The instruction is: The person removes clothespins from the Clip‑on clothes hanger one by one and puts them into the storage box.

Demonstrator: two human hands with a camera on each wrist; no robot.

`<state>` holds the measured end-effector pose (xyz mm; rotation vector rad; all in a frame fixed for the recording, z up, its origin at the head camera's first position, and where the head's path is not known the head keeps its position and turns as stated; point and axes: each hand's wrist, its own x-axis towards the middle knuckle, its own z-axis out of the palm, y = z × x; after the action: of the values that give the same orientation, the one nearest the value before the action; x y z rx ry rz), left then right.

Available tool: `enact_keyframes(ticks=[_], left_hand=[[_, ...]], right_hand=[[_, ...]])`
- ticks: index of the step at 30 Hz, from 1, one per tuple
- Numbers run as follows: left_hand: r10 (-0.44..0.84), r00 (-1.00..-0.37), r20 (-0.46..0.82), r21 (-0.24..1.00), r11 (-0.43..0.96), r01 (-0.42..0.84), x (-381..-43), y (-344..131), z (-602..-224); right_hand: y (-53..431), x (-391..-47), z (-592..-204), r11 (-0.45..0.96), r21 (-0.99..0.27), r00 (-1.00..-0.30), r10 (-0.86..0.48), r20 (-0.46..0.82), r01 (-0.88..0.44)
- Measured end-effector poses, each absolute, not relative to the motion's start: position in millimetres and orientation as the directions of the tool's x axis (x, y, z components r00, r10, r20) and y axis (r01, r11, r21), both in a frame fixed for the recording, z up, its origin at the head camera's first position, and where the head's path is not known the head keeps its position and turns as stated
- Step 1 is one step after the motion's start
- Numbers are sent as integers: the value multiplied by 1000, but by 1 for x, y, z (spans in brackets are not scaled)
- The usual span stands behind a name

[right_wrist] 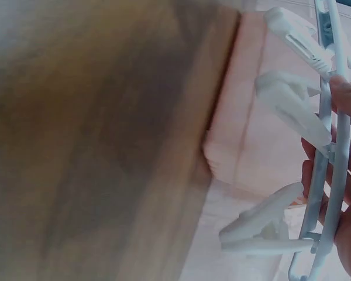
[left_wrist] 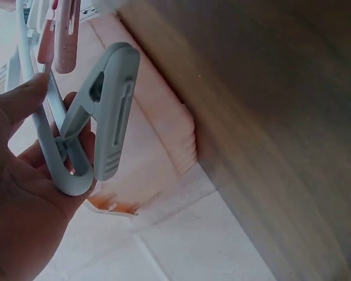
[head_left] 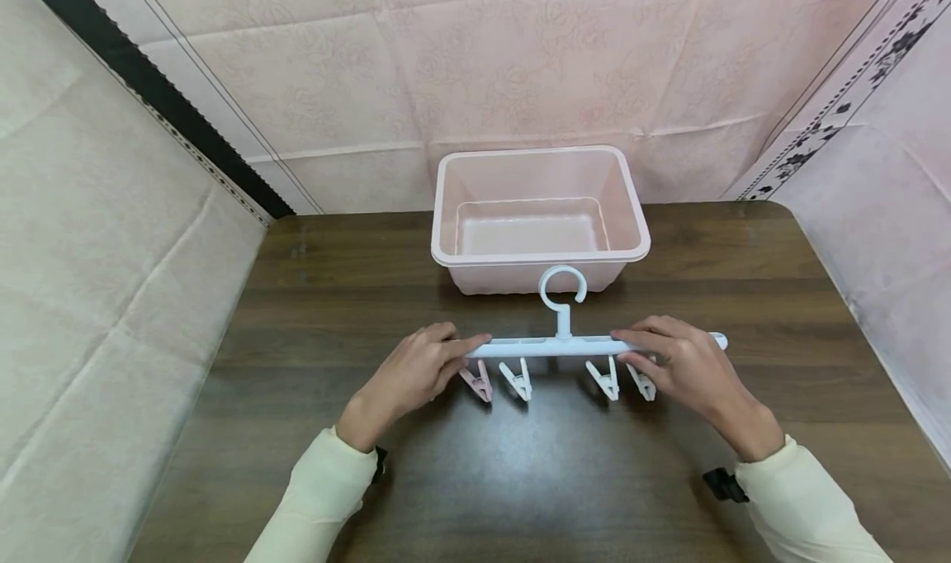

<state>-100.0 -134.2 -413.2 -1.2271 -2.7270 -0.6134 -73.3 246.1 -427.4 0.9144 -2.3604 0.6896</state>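
- head view shows a pale blue hanger, which is held level over the desk, with its hook pointing to the far side.
- the left hand grips the left end of the hanger; its thumb and fingers are bent around the bar, with only the bar between them.
- the right hand holds the hanger near its right end in a similar pinch, and the rounded tip of the bar comes out past this hand.
- from the near side of the bar hang a pink clip, beside the left hand, and three white clips; i cannot tell if they touch the desk.
- left wrist view shows also a grey-looking clip at the bar's end, just beside the left palm.
- behind the hanger, on the desk, stands a pale pink bin; the hook overlaps its front wall in the head view, but whether they touch is not clear.
- both sleeves are pale, and a pinkish cloth hangs behind the bin.
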Motion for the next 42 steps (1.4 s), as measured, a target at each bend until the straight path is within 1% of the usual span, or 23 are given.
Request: enact_keyframes(ticks=[9,16,21,25,32,38,42], left_hand=[[689,-641,338,257,588,767,-103,-129,-403],[702,-609,368,234,564,792,-104,-122,-395],[696,-591,408,214,557,803,-106,-120,-389],[689,-581,433,210,550,809,-108,-120,-385],[664,-589,460,236,548,802,-111,-119,-380],[657,-557,509,209,533,820,-114,-120,-374],[655,-551,517,207,530,823,-115,-121,-372]], right_hand=[[241,-72,-414,669,-274,-655,-418,630,-691],[230,-75,-402,669,-235,-626,-432,649,-705],[226,-77,-397,670,-227,-620,-433,654,-707],[226,-79,-392,672,-214,-613,-437,658,-709],[225,-84,-380,681,-194,-612,-449,651,-706],[224,-86,-372,694,-191,-620,-441,649,-694],[223,-86,-370,689,-194,-611,-433,663,-699]])
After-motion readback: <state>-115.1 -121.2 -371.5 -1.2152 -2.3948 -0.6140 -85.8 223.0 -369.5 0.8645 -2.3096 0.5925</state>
